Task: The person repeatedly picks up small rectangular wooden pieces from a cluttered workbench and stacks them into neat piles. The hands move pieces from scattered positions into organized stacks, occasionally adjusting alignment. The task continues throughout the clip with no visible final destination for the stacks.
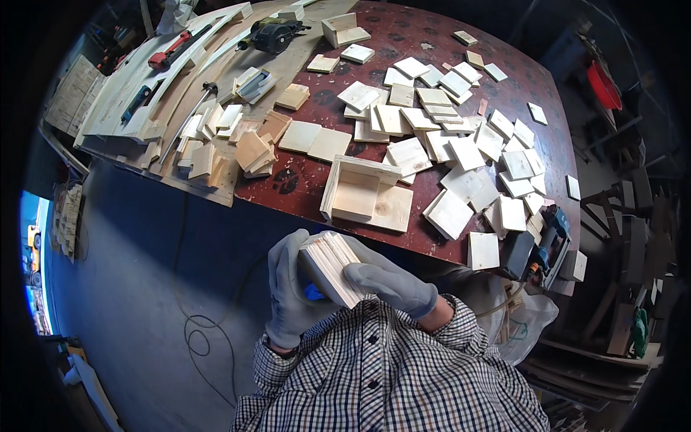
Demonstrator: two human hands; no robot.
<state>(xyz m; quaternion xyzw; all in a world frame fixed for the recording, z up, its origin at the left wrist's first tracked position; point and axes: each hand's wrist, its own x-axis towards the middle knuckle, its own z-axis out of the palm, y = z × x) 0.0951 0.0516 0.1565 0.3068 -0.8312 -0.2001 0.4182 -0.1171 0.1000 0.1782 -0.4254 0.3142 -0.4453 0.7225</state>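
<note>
In grey gloves, my two hands hold a small stack of plywood pieces point(332, 268) in front of my chest, layered edges facing up. My left hand point(286, 288) wraps around its left side. My right hand point(385, 279) grips it from the right, thumb against the edges. Just beyond, at the table's near edge, stands a partly built wooden box point(360, 189) with an open side. Many loose square plywood pieces point(450, 214) lie scattered to the right of that box.
The red-brown table point(288, 186) spans the far side. A nail gun point(551, 241) lies at its right corner. At the left sit a hammer point(209, 89), a red tool point(170, 50) and a dark power tool point(273, 34). A cable point(198, 331) coils on the floor.
</note>
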